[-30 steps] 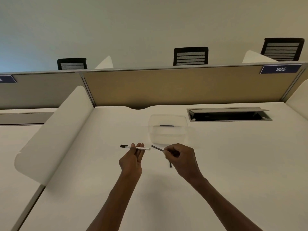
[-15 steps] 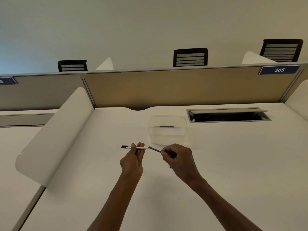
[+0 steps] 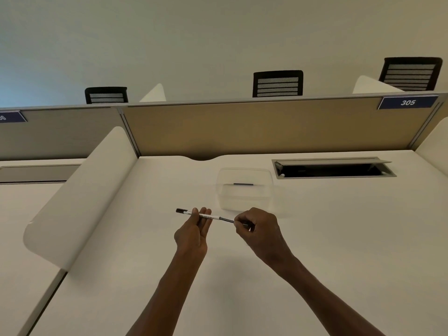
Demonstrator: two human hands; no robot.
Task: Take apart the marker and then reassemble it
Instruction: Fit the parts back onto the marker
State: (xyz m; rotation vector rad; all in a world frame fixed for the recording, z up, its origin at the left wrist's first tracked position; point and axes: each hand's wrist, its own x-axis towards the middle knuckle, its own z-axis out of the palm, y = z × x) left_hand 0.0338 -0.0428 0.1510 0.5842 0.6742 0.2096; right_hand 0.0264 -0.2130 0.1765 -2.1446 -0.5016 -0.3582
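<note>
My left hand (image 3: 194,231) pinches a white marker barrel (image 3: 208,216) held level above the desk, with its black tip end (image 3: 180,210) pointing left. My right hand (image 3: 260,232) grips a thin dark ink rod (image 3: 226,219), whose left end sits in the open right end of the barrel. The rod's far end is hidden inside my right fist. A small dark part, perhaps the marker's cap (image 3: 243,184), lies in the clear tub beyond my hands.
A clear plastic tub (image 3: 244,197) stands on the white desk (image 3: 339,238) just past my hands. An open cable hatch (image 3: 332,169) lies at the back right. A curved white side divider (image 3: 80,197) rises at the left, a tan partition (image 3: 266,127) behind.
My right hand has moved left and brought the dark rod's end from a gap beside the barrel into the barrel's open end. The left hand has stayed nearly still.
</note>
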